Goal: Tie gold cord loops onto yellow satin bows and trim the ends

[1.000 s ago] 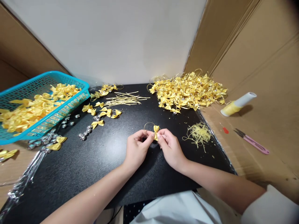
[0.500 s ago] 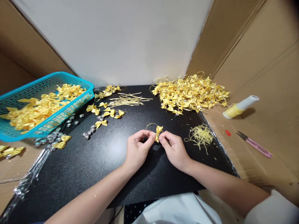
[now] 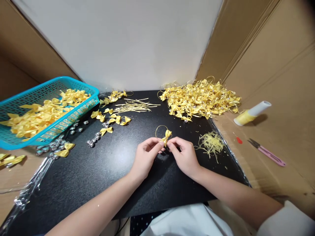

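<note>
A small yellow ribbon bow [image 3: 166,136] with a thin gold cord loop is pinched between my two hands above the black tabletop. My left hand [image 3: 147,154] has thumb and fingers closed on the bow's lower left side. From the right, my right hand [image 3: 183,155] pinches at its lower right edge. The cord loop stands up above the fingertips, to the left of the bow. Whatever lies behind the bow, between the fingertips, is hidden.
A blue basket [image 3: 81,113] of yellow bows stands left, silver bells [image 3: 92,142] beside it. Cut gold cords [image 3: 135,105] lie at the back. Right are a pile of finished bows [image 3: 201,100], thread scraps [image 3: 211,144], a thread tube [image 3: 253,113], a red needle threader [image 3: 239,140] and pink snips [image 3: 268,153].
The cord loop now rises higher and rounder above the fingers. The bow has tilted a little, and both hands have shifted only slightly.
</note>
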The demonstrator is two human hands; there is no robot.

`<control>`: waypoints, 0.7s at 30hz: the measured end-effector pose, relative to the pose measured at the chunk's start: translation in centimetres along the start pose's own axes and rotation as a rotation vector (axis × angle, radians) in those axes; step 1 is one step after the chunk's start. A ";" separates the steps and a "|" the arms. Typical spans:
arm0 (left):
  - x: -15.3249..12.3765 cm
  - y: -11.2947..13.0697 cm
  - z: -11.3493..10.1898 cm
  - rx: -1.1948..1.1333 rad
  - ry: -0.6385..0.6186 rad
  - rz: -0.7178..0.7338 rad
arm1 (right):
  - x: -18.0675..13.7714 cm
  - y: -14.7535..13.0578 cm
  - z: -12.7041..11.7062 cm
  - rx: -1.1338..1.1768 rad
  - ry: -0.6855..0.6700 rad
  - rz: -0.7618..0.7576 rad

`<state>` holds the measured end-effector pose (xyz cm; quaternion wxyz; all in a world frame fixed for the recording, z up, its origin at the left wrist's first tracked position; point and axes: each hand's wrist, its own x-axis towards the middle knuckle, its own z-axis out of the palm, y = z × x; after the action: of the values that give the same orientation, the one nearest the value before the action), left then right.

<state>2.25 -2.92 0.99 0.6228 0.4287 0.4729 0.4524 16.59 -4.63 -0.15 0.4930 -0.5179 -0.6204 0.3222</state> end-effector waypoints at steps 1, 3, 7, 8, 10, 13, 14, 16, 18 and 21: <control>0.0 0.1 0.0 0.018 -0.014 0.008 | 0.0 0.0 0.0 -0.014 0.001 -0.020; 0.0 0.2 -0.1 0.044 -0.026 0.036 | -0.1 0.0 0.0 -0.033 -0.008 -0.058; 0.2 0.0 -0.4 0.021 -0.049 0.078 | -0.1 0.2 0.2 -0.029 -0.022 -0.084; 0.2 -0.1 -0.5 -0.003 -0.060 0.070 | 0.0 0.2 0.2 -0.027 -0.023 -0.081; 0.4 -0.4 -0.7 -0.060 -0.086 0.026 | 0.0 0.3 0.1 -0.023 -0.026 -0.079; 0.7 -0.6 -1.0 -0.141 -0.102 -0.071 | 0.0 0.3 0.0 -0.019 -0.042 -0.092; 0.8 -0.6 -1.0 -0.157 -0.100 -0.095 | 0.0 0.3 0.0 -0.017 -0.045 -0.101; 0.9 -0.6 -1.1 -0.169 -0.089 -0.119 | 0.0 0.3 0.0 -0.019 -0.047 -0.120; 1.0 -0.6 -1.0 -0.160 -0.080 -0.124 | 0.0 0.3 0.0 -0.032 -0.046 -0.132; 1.0 -0.5 -0.9 -0.124 -0.067 -0.110 | 0.1 0.3 0.2 -0.066 -0.032 -0.136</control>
<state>1.58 -1.98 0.14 0.6875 0.3776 0.4457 0.4313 16.54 -4.44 -0.46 0.4867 -0.4853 -0.6721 0.2756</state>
